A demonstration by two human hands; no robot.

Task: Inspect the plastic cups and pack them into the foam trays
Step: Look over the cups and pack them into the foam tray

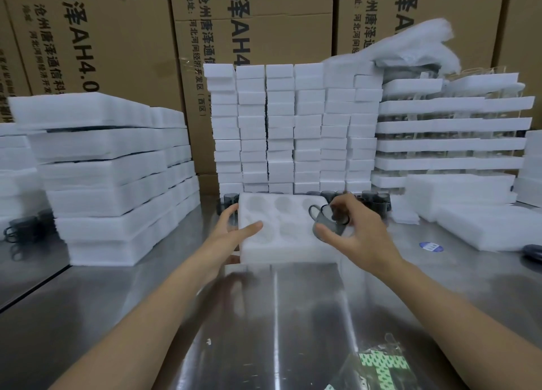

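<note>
A white foam tray point(281, 250) with round pockets lies on the steel table in front of me. My left hand point(231, 234) grips its left edge, thumb on top, fingers along the side. My right hand point(356, 231) holds a smoky grey plastic cup point(328, 221) with a handle, tilted over the tray's right pockets. The handle points left. The pockets I can see hold nothing. More grey cups point(372, 200) stand in a row behind the tray.
Tall stacks of foam blocks point(293, 125) rise behind the tray. Foam tray piles point(111, 169) stand at left, and filled tray stacks point(451, 125) at right with foam sheets point(484, 222) in front. Cardboard boxes point(252, 22) form the back wall. A printed plastic bag point(378, 360) lies near the front edge.
</note>
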